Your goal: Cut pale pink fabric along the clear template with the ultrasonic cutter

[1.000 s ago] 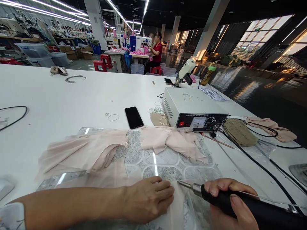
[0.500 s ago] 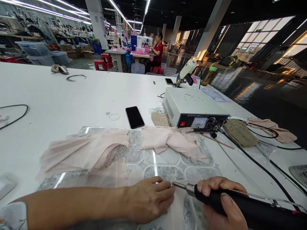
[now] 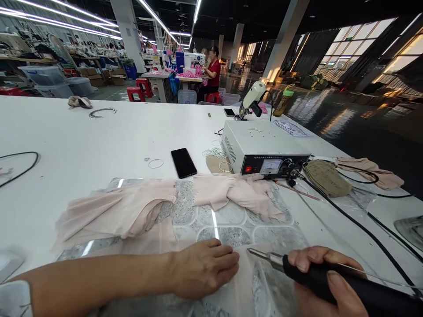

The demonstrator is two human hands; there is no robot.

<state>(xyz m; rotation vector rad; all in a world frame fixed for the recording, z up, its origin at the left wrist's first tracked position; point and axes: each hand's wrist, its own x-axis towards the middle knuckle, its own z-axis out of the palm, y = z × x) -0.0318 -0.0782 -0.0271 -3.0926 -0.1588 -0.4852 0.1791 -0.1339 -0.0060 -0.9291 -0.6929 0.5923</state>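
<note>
Backing rightward, right hand point(image 3: 312, 304) clenches the cutter point(image 3: 330, 284); open left hand point(image 3: 201, 270) pins limp, likely slippery fabric point(image 3: 158, 240) at table's point(image 3: 99, 141) near edge.

Pink cloth point(image 3: 125, 211): thin, soft, matt, slightly sheer at the edges. Work mat point(image 3: 228, 220) under it: clear glossy sheet over a grey speckled pattern, with glare streaks. Handheld tool point(image 3: 309, 276): black matt plastic grip, bare shiny metal tip point(image 3: 261, 255). Control box point(image 3: 261, 145): white painted metal, smooth satin finish, black front panel. Phone point(image 3: 183, 162): glossy black glass. Table point(image 3: 82, 141): white, smooth, low sheen.
</note>
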